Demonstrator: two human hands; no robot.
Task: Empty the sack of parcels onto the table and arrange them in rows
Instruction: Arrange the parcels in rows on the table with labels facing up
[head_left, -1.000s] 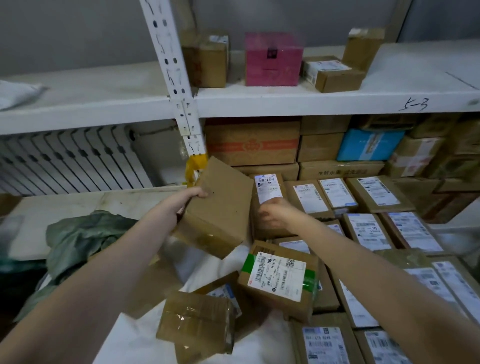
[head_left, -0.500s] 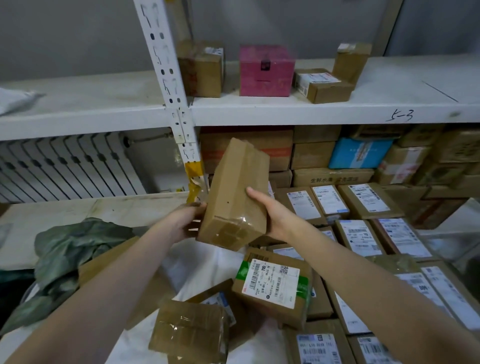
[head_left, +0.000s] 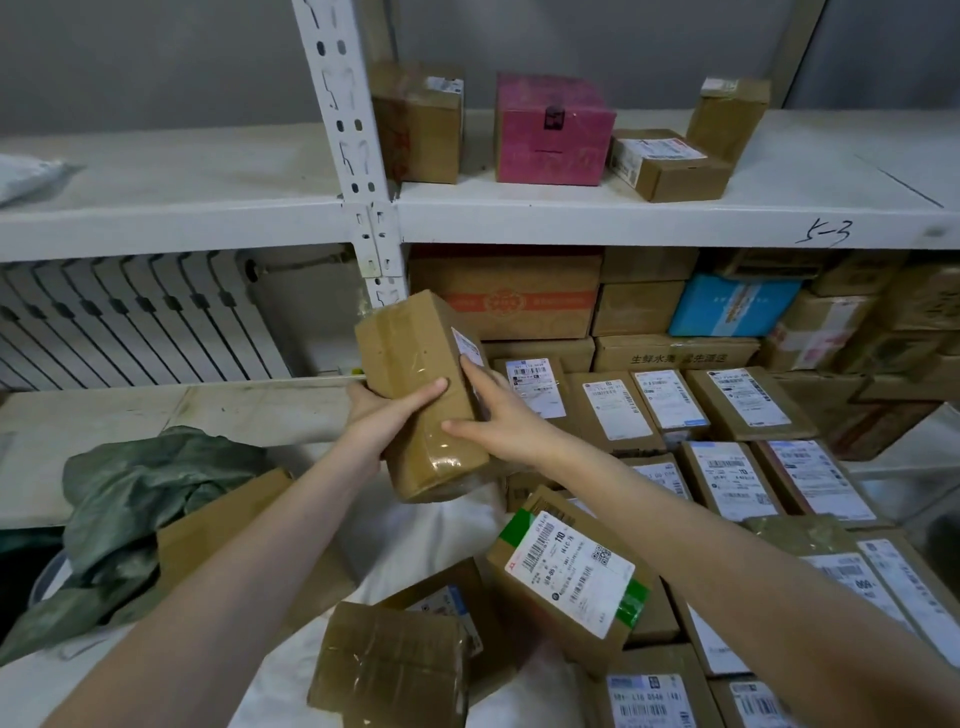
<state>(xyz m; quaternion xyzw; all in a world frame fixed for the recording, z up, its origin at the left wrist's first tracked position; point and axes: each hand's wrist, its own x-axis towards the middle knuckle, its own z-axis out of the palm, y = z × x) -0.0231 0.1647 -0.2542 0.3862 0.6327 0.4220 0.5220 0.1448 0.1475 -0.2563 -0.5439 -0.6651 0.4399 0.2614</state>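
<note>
Fingers clasping parcel — left hand, right hand

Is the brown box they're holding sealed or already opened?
Sealed shut: shiny clear tape runs along the box and wraps its lower end, with no flap lifted. The left hand and right hand grip it.

We record a white perforated upright at eleven o'clock, carrying a white upper shelf. On that shelf, at twelve o'clock, stands a pink box, with a brown carton just beside it at its nine o'clock. The shelf edge bears a handwritten mark, apparently "5-3", at two o'clock. A white ribbed radiator sits at nine o'clock, below the shelf. A grey wall lies behind.
</note>
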